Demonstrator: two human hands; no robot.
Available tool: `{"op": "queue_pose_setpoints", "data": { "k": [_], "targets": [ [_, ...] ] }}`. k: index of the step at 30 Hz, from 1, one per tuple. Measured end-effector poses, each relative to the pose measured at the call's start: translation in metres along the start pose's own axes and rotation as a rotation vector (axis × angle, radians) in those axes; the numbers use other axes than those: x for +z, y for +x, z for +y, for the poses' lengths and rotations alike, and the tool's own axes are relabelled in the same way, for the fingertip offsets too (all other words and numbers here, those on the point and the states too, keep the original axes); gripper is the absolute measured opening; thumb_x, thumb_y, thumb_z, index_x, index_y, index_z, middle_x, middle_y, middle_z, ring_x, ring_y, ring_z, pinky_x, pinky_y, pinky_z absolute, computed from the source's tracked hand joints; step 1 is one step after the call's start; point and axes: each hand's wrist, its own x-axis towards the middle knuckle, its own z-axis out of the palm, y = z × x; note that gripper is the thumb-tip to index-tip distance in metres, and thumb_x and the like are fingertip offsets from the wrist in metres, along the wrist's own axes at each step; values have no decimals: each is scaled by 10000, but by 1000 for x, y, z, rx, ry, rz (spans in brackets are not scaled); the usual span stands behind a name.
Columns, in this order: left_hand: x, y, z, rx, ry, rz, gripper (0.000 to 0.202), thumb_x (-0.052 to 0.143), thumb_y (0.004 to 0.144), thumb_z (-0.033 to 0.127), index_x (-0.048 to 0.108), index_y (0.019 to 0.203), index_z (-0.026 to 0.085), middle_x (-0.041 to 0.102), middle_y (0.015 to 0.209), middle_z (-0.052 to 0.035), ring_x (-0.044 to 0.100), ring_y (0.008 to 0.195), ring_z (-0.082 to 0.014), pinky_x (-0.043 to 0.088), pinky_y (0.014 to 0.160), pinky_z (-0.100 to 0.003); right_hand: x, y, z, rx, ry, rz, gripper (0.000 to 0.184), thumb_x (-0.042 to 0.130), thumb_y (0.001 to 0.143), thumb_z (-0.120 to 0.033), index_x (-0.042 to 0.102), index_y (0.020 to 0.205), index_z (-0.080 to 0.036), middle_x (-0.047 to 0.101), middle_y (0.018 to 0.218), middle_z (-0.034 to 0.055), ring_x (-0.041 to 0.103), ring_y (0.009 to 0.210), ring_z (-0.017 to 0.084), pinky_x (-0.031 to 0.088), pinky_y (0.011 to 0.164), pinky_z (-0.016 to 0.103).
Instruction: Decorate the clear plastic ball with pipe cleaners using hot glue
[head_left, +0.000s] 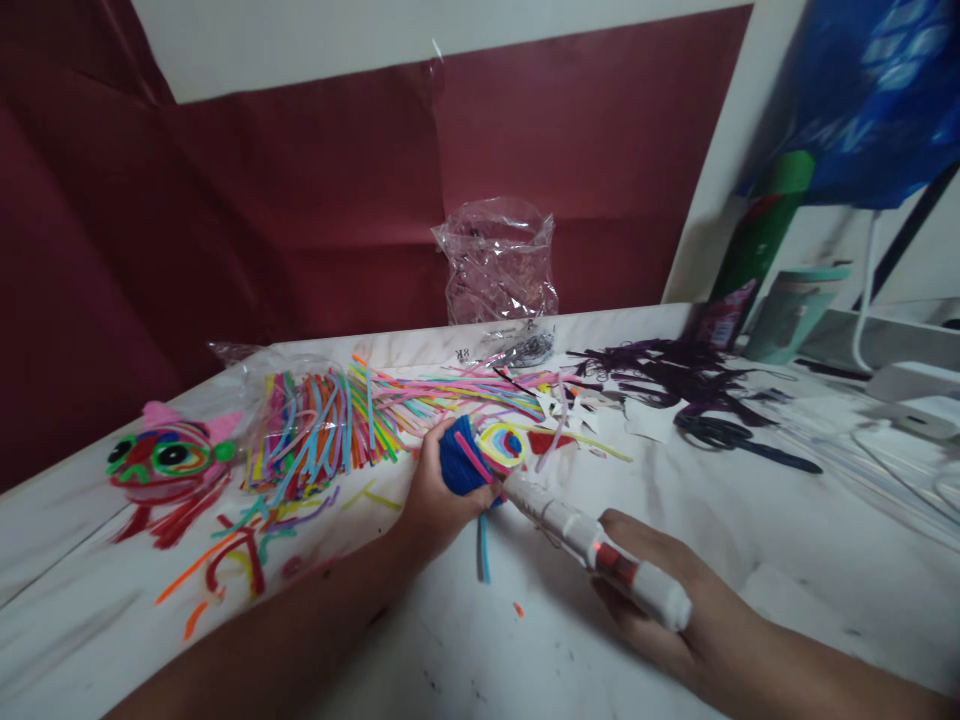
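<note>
My left hand [439, 495] is closed around a blue craft piece [459, 462] with a pink strip across it. A round yellow, white, red and blue eye shape [502, 446] sits at its right side. Wrapped in my right hand [660, 590] is a white glue gun [577, 532], its nozzle end at the lower right of the blue piece. Whether the nozzle touches it, I cannot tell. A light blue pipe cleaner [483, 550] sticks out below the piece.
Bundled pipe cleaners [322, 420] spread across the table behind my left hand. A finished-looking colourful mask-like figure [169, 460] stands far left. Dark scissors [742, 440] and purple strands [667, 370] lie at right. A clear plastic bag [501, 265] and green cup [795, 312] stand behind.
</note>
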Motion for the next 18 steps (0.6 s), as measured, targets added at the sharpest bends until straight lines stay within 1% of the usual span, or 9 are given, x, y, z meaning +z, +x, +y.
{"op": "queue_pose_setpoints", "data": {
  "k": [3,7,10,13,16,18],
  "targets": [
    [0,0,-3,21,-10,3,846,780,536,343,377,1260,171,502,1245,-139,510,1141,-305,411,978,-445,-1,0,0,-7,6,-7,174,495,755,-88,431,745,-250,565,653,-14,586,561,147,504,499,221],
    [0,1,-5,11,-34,15,829,794,531,307,395,1250,201,528,1222,-115,531,1118,-296,434,959,-436,0,-2,0,9,8,-11,170,507,744,-93,448,741,-253,582,636,-10,594,549,155,516,497,235],
    [0,1,-4,23,-15,10,830,794,535,329,394,1249,185,519,1240,-133,516,1144,-309,417,980,-450,0,-2,1,25,23,-8,158,515,760,-110,460,739,-257,593,641,-3,603,552,163,523,496,244],
    [1,0,-3,32,-25,-7,838,790,543,344,385,1259,183,505,1259,-133,505,1167,-304,405,995,-437,1,-1,1,25,44,7,148,524,774,-131,467,733,-261,597,635,0,601,543,169,523,486,254],
    [1,0,-1,6,-37,3,848,797,530,352,390,1256,194,506,1255,-123,511,1157,-299,408,991,-429,1,0,2,18,44,4,152,539,765,-124,464,741,-255,594,649,-3,592,545,157,511,487,239],
    [1,0,-1,-2,-38,6,856,799,524,358,389,1256,190,509,1247,-127,518,1143,-302,415,983,-436,2,0,3,11,30,-9,159,540,763,-116,450,730,-243,568,640,-16,567,526,133,479,468,211]
  ]
}}
